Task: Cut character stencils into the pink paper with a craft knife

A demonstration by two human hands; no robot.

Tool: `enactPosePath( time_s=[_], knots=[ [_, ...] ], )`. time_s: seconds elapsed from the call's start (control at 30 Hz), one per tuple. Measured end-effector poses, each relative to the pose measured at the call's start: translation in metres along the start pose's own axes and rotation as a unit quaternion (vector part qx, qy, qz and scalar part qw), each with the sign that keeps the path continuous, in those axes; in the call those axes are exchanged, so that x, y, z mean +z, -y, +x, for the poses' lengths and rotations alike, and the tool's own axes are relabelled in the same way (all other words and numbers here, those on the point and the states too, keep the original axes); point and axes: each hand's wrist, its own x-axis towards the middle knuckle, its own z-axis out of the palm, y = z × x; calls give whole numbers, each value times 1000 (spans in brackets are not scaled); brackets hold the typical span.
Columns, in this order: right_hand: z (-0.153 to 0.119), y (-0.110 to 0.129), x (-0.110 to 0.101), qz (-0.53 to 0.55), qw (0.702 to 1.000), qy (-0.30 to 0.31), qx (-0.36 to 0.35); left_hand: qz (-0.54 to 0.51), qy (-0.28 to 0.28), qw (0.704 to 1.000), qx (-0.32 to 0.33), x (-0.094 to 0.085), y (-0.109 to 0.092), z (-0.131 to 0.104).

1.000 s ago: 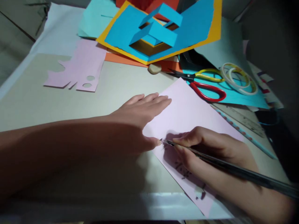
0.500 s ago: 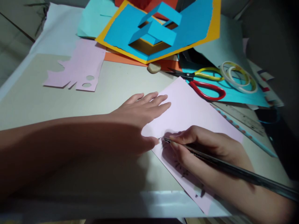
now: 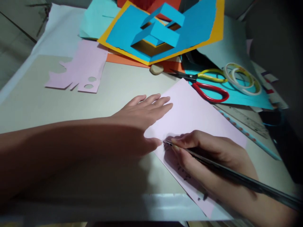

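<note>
A pale pink sheet of paper (image 3: 187, 110) lies at a slant on the table, with dark handwritten marks along its lower left edge. My left hand (image 3: 144, 118) rests flat on the sheet's left side, fingers spread and thumb apart. Between the thumb and fingers of my right hand (image 3: 208, 151) is a dark, slim pen (image 3: 227, 170). The pen's tip meets the paper close to my left thumb. My right hand hides part of the marks and lies in shadow underneath.
Behind the sheet lie scissors (image 3: 201, 80) with red and yellow handles, tape rolls (image 3: 241, 78) and a small beige eraser-like piece (image 3: 156, 69). A blue-and-yellow pop-up card (image 3: 191, 36) stands at the back. Cut pink paper (image 3: 82, 67) is left; a clear ruler (image 3: 248, 121) and blue strip (image 3: 253, 138) are right.
The pen's rear end has dipped slightly, and its tip has shifted a little at the same spot on the paper. My left hand stays in place.
</note>
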Motion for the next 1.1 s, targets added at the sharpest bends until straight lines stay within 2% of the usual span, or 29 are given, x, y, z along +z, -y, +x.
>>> enactPosePath(
  time_s=[0.27,0.43,0.6,0.77,1.1],
  knots=[
    [0,3,4,17,999,-10,31,-4,5,1000,-14,1,0,1],
    [1,0,3,18,1000,-15,20,4,-1,1000,2,1,1,0],
    [-2,1,1,14,1000,-12,10,-4,11,1000,-7,0,1,1],
    [-1,2,1,21,1000,-7,10,1,-7,1000,4,4,4,2],
    [1,8,-2,-42,999,14,-26,-13,9,1000,-9,0,1,2]
  ],
)
